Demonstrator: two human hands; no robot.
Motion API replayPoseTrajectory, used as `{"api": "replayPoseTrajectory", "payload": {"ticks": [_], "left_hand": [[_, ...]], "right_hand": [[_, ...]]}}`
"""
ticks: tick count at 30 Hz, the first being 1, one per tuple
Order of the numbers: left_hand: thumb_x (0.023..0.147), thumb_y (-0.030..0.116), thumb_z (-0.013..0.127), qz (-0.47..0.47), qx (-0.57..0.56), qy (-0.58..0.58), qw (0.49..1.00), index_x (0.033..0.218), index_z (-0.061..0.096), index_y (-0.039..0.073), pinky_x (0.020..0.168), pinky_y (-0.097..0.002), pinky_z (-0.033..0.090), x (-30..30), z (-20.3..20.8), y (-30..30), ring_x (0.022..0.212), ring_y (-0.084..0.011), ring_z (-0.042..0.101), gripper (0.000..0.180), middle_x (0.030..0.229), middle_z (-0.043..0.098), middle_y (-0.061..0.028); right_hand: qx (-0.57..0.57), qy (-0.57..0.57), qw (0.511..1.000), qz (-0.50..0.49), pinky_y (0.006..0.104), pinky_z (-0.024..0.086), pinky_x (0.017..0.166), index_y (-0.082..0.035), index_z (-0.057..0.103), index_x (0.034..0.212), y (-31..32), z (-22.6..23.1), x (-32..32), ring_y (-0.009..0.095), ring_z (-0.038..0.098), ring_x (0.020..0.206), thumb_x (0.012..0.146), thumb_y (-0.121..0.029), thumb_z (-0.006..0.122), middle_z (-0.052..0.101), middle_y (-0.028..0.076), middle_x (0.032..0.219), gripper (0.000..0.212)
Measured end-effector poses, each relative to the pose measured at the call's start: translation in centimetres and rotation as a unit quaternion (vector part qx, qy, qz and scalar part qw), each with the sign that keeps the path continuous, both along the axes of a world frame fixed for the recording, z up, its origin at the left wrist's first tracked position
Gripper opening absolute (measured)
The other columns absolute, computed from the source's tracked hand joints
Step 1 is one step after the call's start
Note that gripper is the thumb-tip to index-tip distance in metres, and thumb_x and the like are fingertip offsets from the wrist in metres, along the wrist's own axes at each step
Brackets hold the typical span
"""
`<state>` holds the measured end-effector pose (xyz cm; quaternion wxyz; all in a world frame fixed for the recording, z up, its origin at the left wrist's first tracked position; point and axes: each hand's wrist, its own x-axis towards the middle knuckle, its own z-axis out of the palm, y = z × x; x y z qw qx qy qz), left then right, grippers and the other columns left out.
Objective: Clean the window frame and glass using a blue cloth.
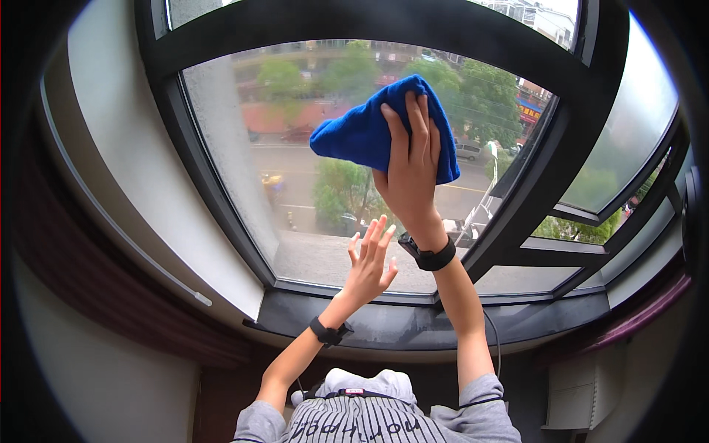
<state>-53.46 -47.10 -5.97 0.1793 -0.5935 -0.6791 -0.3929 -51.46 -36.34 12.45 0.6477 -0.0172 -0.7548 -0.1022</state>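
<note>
My right hand (413, 166) presses a folded blue cloth (362, 133) flat against the window pane (295, 184), its fingers laid over the cloth's right part. One corner of the cloth points out to the left. Lower down, my left hand (366, 258) is raised before the lower part of the glass with fingers spread and nothing in them. Whether its fingertips touch the pane I cannot tell. Black bands sit on both wrists. The glass looks hazy on its left side.
Dark frame bars (188, 170) border the pane. On the right, another window sash (620, 148) stands tilted outward. A dark sill (384, 325) runs below, with a thin cable (497, 340) by my right arm. Purple curtains (118, 288) hang left and right. A white rod (199, 297) hangs at left.
</note>
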Motion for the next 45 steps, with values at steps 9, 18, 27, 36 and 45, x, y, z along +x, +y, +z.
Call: {"api": "replayPoseTrajectory", "payload": {"ticks": [9,18,27,36,45], "left_hand": [[0.085,0.007,0.054,0.176,0.096,-0.031,0.979,0.149,0.028,0.001,0.115,-0.0555,0.015,-14.1,0.1,-11.5,0.149,-0.035,0.019,0.069,0.159,0.022,-0.0207],[0.086,0.008,0.059,0.181,0.037,0.033,0.982,0.153,0.017,-0.004,0.118,-0.052,0.012,-16.4,-2.0,-11.7,0.151,-0.0351,0.013,0.081,0.161,0.016,-0.0217],[0.085,0.024,0.066,0.184,0.022,0.078,0.98,0.153,0.012,-0.008,0.12,-0.0518,0.008,-17.5,-2.9,-11.5,0.151,-0.0379,0.011,0.092,0.161,0.013,-0.0258],[0.085,0.035,0.07,0.2,0.017,0.137,0.97,0.154,0.008,-0.006,0.119,-0.054,0.009,-18.5,-4.2,-11.2,0.151,-0.0368,0.007,0.102,0.162,0.009,-0.0255],[0.085,0.043,0.07,0.244,0.007,0.168,0.955,0.154,0.013,-0.005,0.12,-0.0526,0.012,-18.9,-4.0,-11.8,0.151,-0.0343,0.013,0.102,0.162,0.015,-0.0211]], "right_hand": [[-0.094,0.24,0.964,-0.064,0.0544,0.028,0.114,-0.004,0.045,0.137,2.6,5.1,2.7,0.046,0.033,0.138,0.075,0.001,0.057,0.037,0.024,0.146,0.063],[0.005,0.017,1.0,-0.022,0.0526,0.035,0.112,-0.015,0.054,0.134,-4.8,3.0,-4.8,0.04,0.037,0.14,0.065,0.003,0.063,0.041,0.017,0.149,0.072],[-0.062,0.169,0.98,-0.086,0.0481,0.033,0.114,-0.006,0.047,0.137,2.6,4.2,3.2,0.04,0.04,0.137,0.072,0.002,0.05,0.042,0.019,0.147,0.066],[-0.041,0.112,0.99,-0.079,0.0532,0.032,0.113,-0.006,0.048,0.137,-6.2,4.3,-6.5,0.045,0.035,0.139,0.068,0.0,0.061,0.036,0.024,0.148,0.071],[-0.031,0.14,0.987,-0.073,0.0485,0.035,0.112,-0.003,0.054,0.128,0.4,5.0,1.6,0.041,0.046,0.132,0.069,0.002,0.049,0.049,0.019,0.142,0.06]]}}
